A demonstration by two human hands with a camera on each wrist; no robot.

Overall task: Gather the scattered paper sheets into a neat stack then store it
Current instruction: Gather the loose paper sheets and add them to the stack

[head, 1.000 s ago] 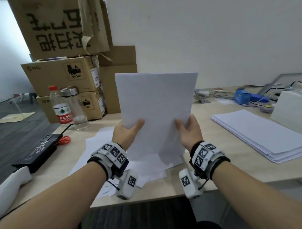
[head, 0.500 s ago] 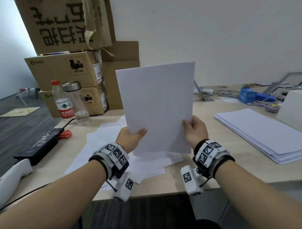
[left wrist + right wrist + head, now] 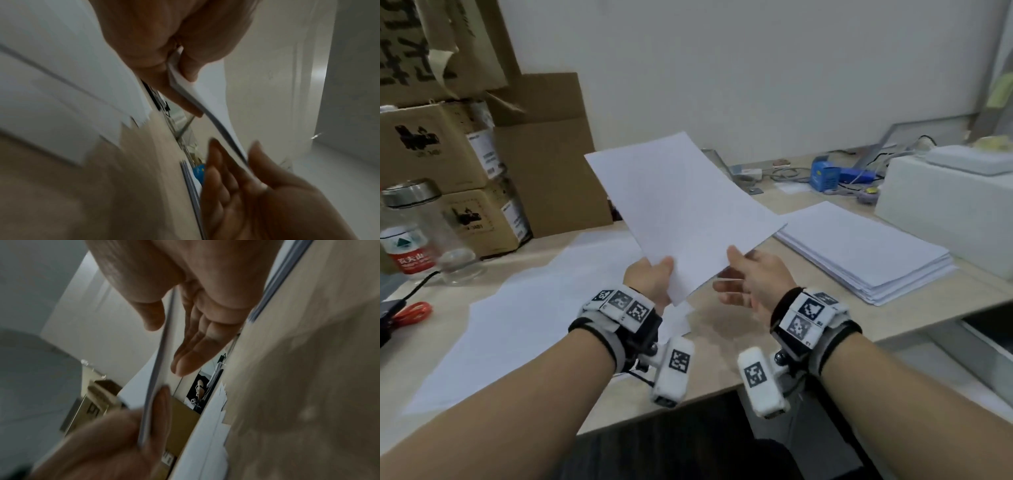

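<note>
I hold a thin sheaf of white paper (image 3: pixel 681 212) tilted over the table (image 3: pixel 722 329), its far end up to the left. My left hand (image 3: pixel 654 274) pinches its near corner, thumb on top; the left wrist view shows the sheaf's edge (image 3: pixel 205 104) clamped there. My right hand (image 3: pixel 736 270) stands at the near right edge, thumb over the sheaf and straight fingers (image 3: pixel 195 345) loose under it. More loose sheets (image 3: pixel 524 308) lie scattered on the left of the table. A neat paper stack (image 3: pixel 859 246) lies to the right.
Cardboard boxes (image 3: pixel 544 154) are piled at the back left, with a water bottle (image 3: pixel 407 246) and a glass jar (image 3: pixel 421 222) before them. A red cable (image 3: pixel 412 313) lies at the left edge. A white box (image 3: pixel 941 205) and blue gear (image 3: pixel 825 176) stand at the back right.
The sheaf has swung from upright to tilted and lower, shifted right. My right hand has loosened from a grip to straight fingers. My view has turned right.
</note>
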